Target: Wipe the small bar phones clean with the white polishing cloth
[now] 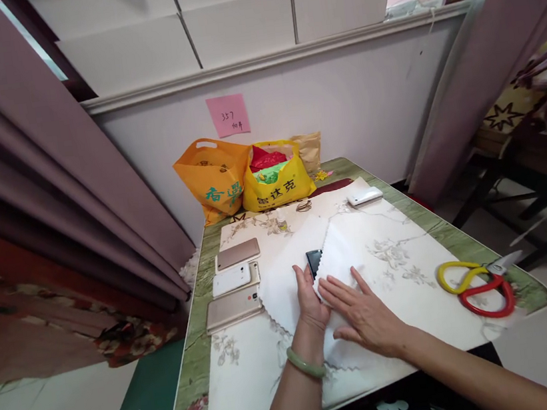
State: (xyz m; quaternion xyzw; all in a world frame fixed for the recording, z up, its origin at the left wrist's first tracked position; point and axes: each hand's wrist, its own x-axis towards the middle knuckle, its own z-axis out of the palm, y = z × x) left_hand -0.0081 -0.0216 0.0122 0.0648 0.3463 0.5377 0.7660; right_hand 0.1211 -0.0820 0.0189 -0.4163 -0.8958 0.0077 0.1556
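Note:
A black phone [314, 261] shows partly from under a folded white cloth [341, 240] with zigzag edges; the cloth covers the rest of it. My left hand [310, 297], with a green bangle at the wrist, holds the phone at its left side through the cloth. Its thumb points up, and most of the other fingers are hidden. Flat on top of the cloth lies my right hand [361, 314], fingers stretched out and thumb apart, pressing the cloth against the phone.
Left of the cloth lie several phones: a rose-gold one [237, 253], a white one [231, 278] and a gold one [234, 308]. A white phone [364, 197] rests at the back right. Red-and-yellow scissors [485, 284] lie right. Orange [214, 179] and yellow bags [278, 187] stand behind.

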